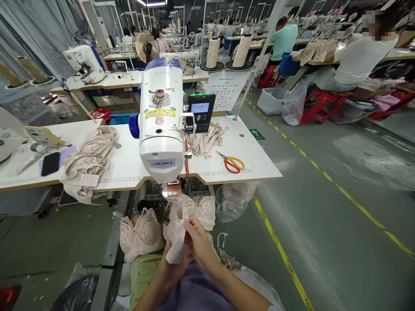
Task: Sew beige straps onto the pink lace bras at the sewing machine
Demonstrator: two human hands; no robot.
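A beige lace bra (144,235) hangs in front of the white sewing machine (162,129), its cups spread over my lap. My right hand (201,246) is closed with thumb and fingers pinching the bra's plain band. Lower and to the left, my left hand (177,263) grips the same band from beneath; its fingers are partly hidden behind the cloth. Above both hands is the machine's sewing end (171,190), close to the upper lace cups.
On the white table (259,170) lie scissors (231,163) with red and yellow handles and a bundle of beige straps (209,139). More beige garments (89,160) and a black phone (51,164) lie left. Other people sit at the back right.
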